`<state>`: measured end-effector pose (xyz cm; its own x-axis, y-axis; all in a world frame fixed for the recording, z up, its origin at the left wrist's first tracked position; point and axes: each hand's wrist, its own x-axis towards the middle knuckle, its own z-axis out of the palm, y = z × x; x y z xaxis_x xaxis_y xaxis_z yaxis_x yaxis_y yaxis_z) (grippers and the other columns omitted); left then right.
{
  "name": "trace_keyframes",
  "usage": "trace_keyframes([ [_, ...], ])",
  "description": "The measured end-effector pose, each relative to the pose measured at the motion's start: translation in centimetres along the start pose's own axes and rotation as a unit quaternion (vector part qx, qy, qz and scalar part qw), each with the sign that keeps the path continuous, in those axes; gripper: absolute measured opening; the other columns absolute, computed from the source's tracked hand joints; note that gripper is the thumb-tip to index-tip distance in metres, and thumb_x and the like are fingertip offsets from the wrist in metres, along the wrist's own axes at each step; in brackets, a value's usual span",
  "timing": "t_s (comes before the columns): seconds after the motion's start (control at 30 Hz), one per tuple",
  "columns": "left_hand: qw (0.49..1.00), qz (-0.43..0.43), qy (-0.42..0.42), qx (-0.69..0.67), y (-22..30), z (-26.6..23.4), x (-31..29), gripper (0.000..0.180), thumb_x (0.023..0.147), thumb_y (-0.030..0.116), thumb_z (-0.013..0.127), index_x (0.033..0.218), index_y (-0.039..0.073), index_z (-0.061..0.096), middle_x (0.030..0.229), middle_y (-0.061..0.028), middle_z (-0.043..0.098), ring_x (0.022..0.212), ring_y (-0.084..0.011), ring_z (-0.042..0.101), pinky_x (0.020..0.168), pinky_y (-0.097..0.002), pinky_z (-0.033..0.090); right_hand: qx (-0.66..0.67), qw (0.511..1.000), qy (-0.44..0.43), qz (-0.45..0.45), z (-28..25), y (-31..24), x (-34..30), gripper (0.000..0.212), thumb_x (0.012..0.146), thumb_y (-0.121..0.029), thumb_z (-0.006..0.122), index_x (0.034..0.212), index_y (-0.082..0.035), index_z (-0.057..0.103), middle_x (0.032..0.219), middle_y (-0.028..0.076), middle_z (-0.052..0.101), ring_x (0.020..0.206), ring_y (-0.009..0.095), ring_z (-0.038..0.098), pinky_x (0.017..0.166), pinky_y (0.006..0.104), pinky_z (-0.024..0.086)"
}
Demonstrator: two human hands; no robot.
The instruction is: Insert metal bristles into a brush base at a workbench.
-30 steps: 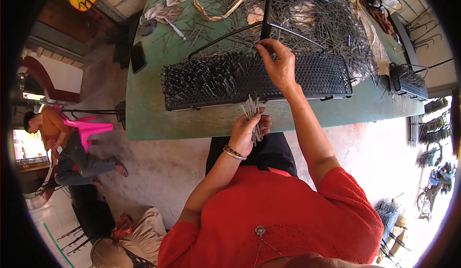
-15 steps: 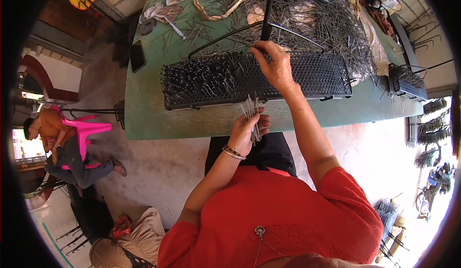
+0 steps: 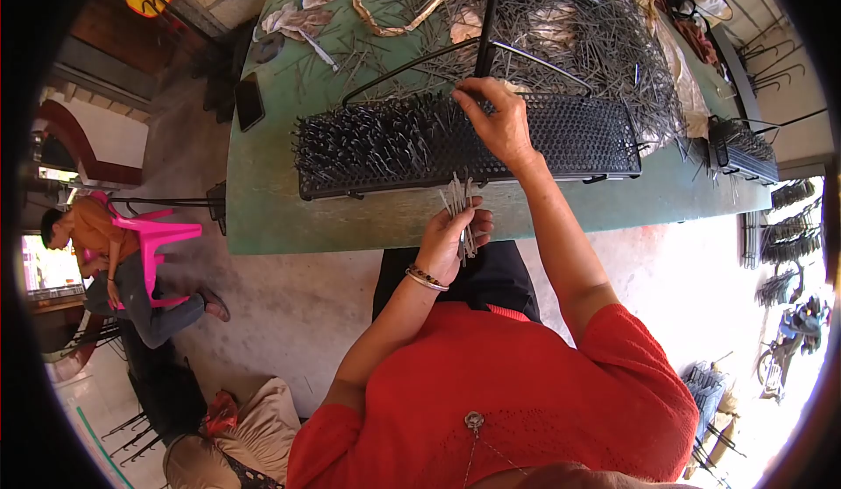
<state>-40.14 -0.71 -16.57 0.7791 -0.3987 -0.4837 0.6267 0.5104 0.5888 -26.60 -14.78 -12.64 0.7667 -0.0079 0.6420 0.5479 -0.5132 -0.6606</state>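
Note:
My left hand is closed around a small bundle of thin grey metal rods, held just off the table's near edge. Their upper ends point toward a long black perforated rack on the table. Upright dark rods crowd the rack's left half, while bare holes show in its right half. My right hand is over the rack, thumb and fingers pinched together at the border of the standing rods. Whatever is between those fingertips is too small to make out.
Behind the rack, a large heap of loose rods covers the green table. A black bar with a frame rises from the rack. A phone lies at the left. Someone sits on a pink chair off to the left.
My right hand has shifted very slightly left, still over the rack. My left hand keeps its bundle in place. The seated person's arm has moved down toward the leg.

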Motion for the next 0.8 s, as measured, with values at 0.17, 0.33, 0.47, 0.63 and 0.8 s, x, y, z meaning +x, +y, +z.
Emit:
trace_keyframes([
  [0.17, 1.0, -0.002, -0.001, 0.0, 0.0, -0.1, 0.1, 0.025, 0.093, 0.016, 0.05, 0.114, 0.003, 0.054, 0.092, -0.0079, 0.064, 0.081, -0.0157, 0.063, 0.069, -0.0284, 0.053, 0.002, 0.999, 0.003, 0.038, 0.0, -0.1, 0.0, 0.016, 0.079, -0.008, 0.069, 0.093, -0.001, 0.064, 0.085, 0.011, 0.067, 0.076, 0.021, 0.065, 0.067, 0.0295, 0.05],
  [0.33, 1.0, -0.003, -0.001, 0.001, 0.0, -0.1, 0.1, 0.024, 0.093, 0.015, 0.05, 0.113, 0.003, 0.054, 0.091, -0.0078, 0.064, 0.081, -0.0155, 0.063, 0.068, -0.0282, 0.053, 0.009, 0.997, 0.012, 0.081, 0.1, 0.1, 0.0, 0.016, 0.079, -0.009, 0.069, 0.092, -0.001, 0.064, 0.084, 0.01, 0.067, 0.075, 0.02, 0.065, 0.067, 0.0299, 0.05],
  [0.47, 1.0, -0.002, 0.002, 0.001, 0.1, 0.1, 0.0, 0.024, 0.093, 0.015, 0.05, 0.113, 0.003, 0.054, 0.091, -0.0078, 0.064, 0.081, -0.0154, 0.063, 0.068, -0.028, 0.053, -0.023, 1.0, 0.0, 0.015, 0.2, 0.0, 0.5, 0.015, 0.078, -0.008, 0.069, 0.091, -0.001, 0.064, 0.082, 0.011, 0.066, 0.074, 0.022, 0.065, 0.066, 0.0313, 0.05],
  [0.63, 1.0, -0.006, 0.006, 0.003, 0.2, 0.2, 0.0, 0.025, 0.093, 0.014, 0.049, 0.113, 0.001, 0.054, 0.091, -0.008, 0.064, 0.08, -0.0155, 0.062, 0.068, -0.028, 0.053, -0.041, 0.999, 0.0, 0.002, 0.2, -0.4, 0.6, 0.015, 0.077, -0.007, 0.069, 0.089, 0.0, 0.064, 0.08, 0.012, 0.065, 0.074, 0.025, 0.065, 0.065, 0.0322, 0.05],
  [0.8, 1.0, 0.003, -0.002, -0.002, 0.2, -0.1, 0.1, 0.025, 0.093, 0.014, 0.05, 0.113, 0.001, 0.054, 0.091, -0.0081, 0.064, 0.08, -0.0155, 0.062, 0.068, -0.028, 0.053, -0.049, 0.999, 0.001, 0.007, 0.0, -0.9, 0.5, 0.014, 0.077, -0.008, 0.07, 0.087, 0.001, 0.064, 0.08, 0.013, 0.065, 0.073, 0.025, 0.065, 0.065, 0.0319, 0.05],
])
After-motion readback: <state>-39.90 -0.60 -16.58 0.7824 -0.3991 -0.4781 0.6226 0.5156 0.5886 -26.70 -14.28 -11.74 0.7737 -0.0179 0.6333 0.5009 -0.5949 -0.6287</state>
